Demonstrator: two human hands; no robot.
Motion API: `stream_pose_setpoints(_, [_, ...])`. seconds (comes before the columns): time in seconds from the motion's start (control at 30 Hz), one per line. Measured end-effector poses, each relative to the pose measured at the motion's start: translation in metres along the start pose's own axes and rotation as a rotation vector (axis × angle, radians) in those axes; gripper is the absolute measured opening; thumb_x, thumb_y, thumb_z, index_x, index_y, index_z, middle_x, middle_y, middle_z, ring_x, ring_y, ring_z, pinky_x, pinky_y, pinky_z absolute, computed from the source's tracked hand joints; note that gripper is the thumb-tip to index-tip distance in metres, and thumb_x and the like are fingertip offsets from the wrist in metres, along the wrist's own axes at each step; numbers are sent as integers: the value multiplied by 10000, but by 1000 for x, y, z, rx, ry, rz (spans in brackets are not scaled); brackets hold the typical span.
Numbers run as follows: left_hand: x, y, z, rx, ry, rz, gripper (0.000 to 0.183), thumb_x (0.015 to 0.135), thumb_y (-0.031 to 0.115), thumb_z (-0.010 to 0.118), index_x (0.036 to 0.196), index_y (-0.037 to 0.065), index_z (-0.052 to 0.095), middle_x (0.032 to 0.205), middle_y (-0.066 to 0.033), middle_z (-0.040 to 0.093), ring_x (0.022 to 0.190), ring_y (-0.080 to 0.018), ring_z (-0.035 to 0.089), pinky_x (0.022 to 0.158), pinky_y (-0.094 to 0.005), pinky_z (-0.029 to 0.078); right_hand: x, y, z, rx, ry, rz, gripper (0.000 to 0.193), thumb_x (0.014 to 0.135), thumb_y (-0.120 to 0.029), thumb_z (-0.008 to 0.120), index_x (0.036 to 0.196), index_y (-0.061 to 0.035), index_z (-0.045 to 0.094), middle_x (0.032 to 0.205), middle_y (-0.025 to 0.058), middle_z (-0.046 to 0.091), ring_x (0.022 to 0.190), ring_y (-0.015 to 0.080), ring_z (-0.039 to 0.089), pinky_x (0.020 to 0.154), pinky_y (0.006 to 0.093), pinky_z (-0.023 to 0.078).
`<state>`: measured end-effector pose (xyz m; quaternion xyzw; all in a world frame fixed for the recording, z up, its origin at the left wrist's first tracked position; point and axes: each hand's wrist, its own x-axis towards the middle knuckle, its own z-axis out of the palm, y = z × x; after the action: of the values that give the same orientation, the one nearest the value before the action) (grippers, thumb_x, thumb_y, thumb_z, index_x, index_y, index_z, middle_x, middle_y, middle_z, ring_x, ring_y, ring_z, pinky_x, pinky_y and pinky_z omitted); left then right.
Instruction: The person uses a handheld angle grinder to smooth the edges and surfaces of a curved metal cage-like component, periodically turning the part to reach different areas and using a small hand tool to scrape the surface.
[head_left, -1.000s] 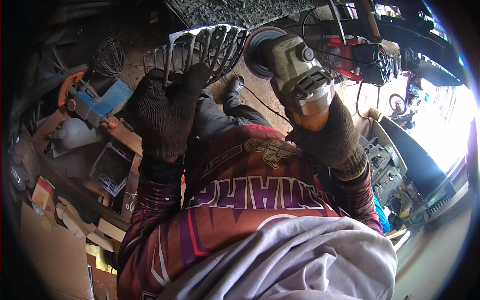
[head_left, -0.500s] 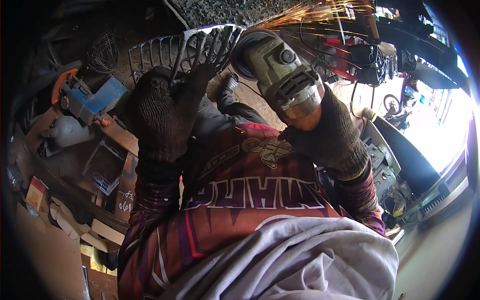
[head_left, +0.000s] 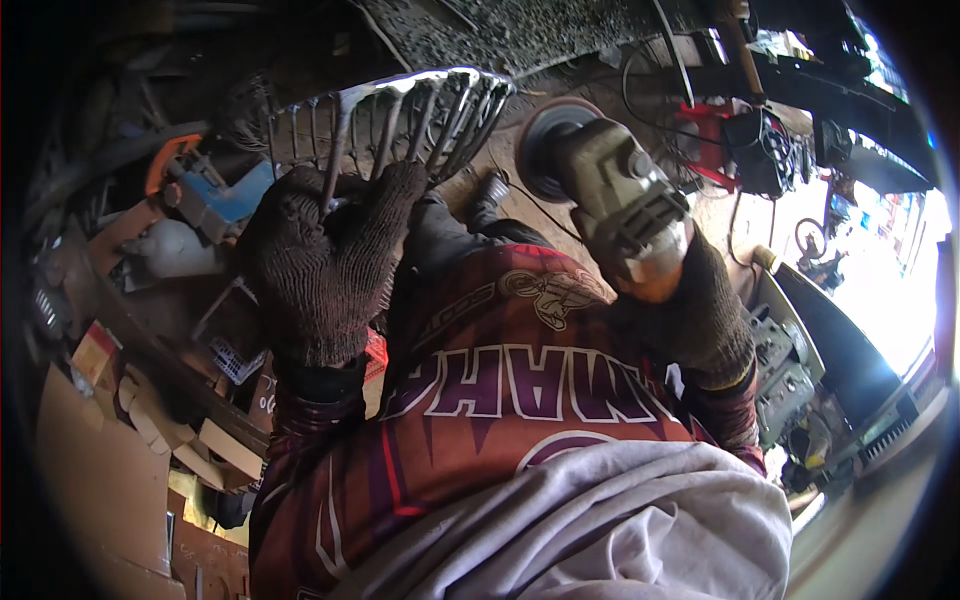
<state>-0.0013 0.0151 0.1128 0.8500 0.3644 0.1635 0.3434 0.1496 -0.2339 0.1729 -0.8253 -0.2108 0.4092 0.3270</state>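
Note:
My left hand, in a dark knitted work glove, is closed round a bar of a metal grille. The grille has a row of thin bars below one long edge, which shines bare in places. In my right hand, also gloved, is an angle grinder, gripped by its body. Its round disc stands to the right of the grille, apart from it, and throws no sparks. The fingers of my right hand are partly hidden beneath the tool.
A blue machine with an orange handle stands at the left, above cardboard pieces. At the upper right sits a red machine with cables. Grey metal machinery lies beside my right arm. Dark rough material spreads beyond the grille.
The grinder has come off the grille's edge, moving right and toward me, and the sparks have stopped. My left hand still holds the grille. The whole view has shifted slightly.

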Motion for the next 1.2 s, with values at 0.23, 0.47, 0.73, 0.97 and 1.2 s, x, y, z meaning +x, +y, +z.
stream_pose_setpoints(0.23, [-8, 21, -35, 29, 46, 87, 386, 712, 333, 835, 747, 6, 631, 616, -71, 617, 528, -186, 586, 525, -296, 474, -9, 4, -8, 106, -48, -163, 831, 649, -153, 868, 1343, -12, 433, 1215, 135, 601, 1111, 209, 589, 938, 348, 469])
stream_pose_setpoints(0.47, [-23, 87, -79, 147, 149, 141, 392, 707, 328, 841, 815, 2, 652, 687, -70, 667, 565, -139, 619, 540, -270, 484, -25, 42, -23, 255, -2, -346, 849, 661, -199, 871, 1352, -3, 419, 1227, 140, 594, 1126, 226, 585, 953, 351, 463])
stream_pose_setpoints(0.73, [-20, 107, -37, 188, 271, 276, 466, 709, 418, 826, 653, 27, 579, 522, -61, 522, 439, -179, 475, 441, -327, 397, -29, 41, -38, 277, 35, -551, 833, 674, -213, 866, 1349, -11, 420, 1231, 143, 587, 1123, 242, 582, 955, 355, 464])
stream_pose_setpoints(0.97, [-27, 105, -1, 248, 214, 224, 429, 723, 405, 811, 756, 19, 627, 654, -90, 626, 549, -206, 581, 548, -337, 465, -19, 65, -36, 299, 37, -475, 781, 676, -225, 855, 1324, -34, 463, 1175, 139, 629, 1093, 268, 612, 929, 361, 483])
stream_pose_setpoints(1.2, [-33, 110, 6, 290, 212, 276, 426, 735, 398, 805, 844, 7, 677, 698, -94, 670, 586, -220, 642, 562, -331, 495, -13, 75, -31, 291, 28, -424, 799, 663, -232, 866, 1327, -42, 465, 1185, 147, 623, 1097, 283, 611, 938, 374, 482])
